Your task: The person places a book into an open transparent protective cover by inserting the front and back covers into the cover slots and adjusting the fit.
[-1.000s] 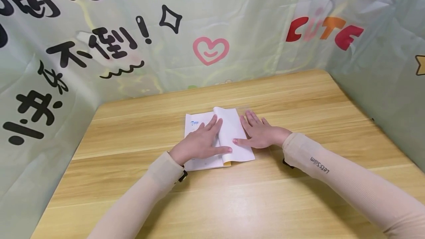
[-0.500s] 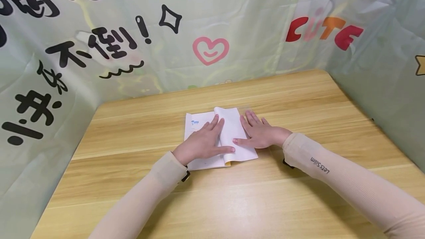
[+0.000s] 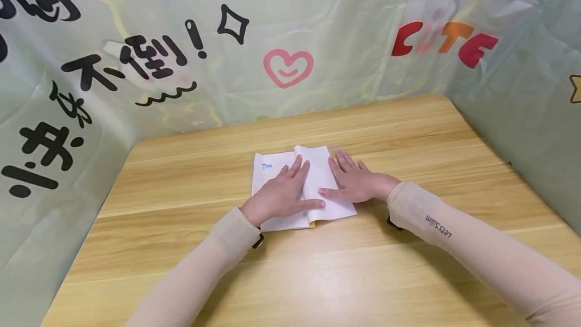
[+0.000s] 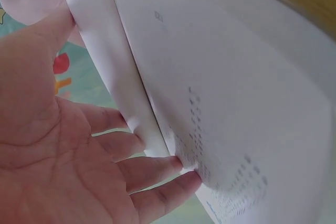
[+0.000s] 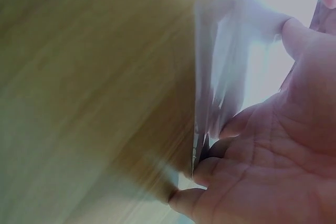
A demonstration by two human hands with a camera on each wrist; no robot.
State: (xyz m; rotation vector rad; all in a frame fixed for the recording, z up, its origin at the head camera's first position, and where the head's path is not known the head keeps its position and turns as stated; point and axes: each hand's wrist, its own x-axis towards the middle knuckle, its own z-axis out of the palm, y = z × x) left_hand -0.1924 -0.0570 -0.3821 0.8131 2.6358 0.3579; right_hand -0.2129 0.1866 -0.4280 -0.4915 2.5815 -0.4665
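An open booklet lies on the wooden table, its left page [image 3: 268, 165] bearing small blue and grey print. On its right side a white leaf [image 3: 318, 173] is folded over, with a rounded bend along the middle. My left hand [image 3: 283, 193] rests across this bend, fingers straight and thumb out over the leaf. In the left wrist view its fingertips touch the curved paper edge [image 4: 100, 35] and printed page [image 4: 252, 93]. My right hand [image 3: 356, 183] lies flat at the booklet's right edge, thumb on the leaf. Clear plastic film [image 5: 220, 77] shows under its fingers in the right wrist view.
The wooden table [image 3: 172, 185] extends around the booklet on all sides. Behind it and to both sides hangs a pale green curtain [image 3: 345, 44] printed with black characters, a pink heart and coloured letters. A black strap [image 3: 257, 241] shows at my left wrist.
My left hand has slid slightly to the right along with the folded leaf, whose lower right corner now lies further right. My right hand has stayed in place.
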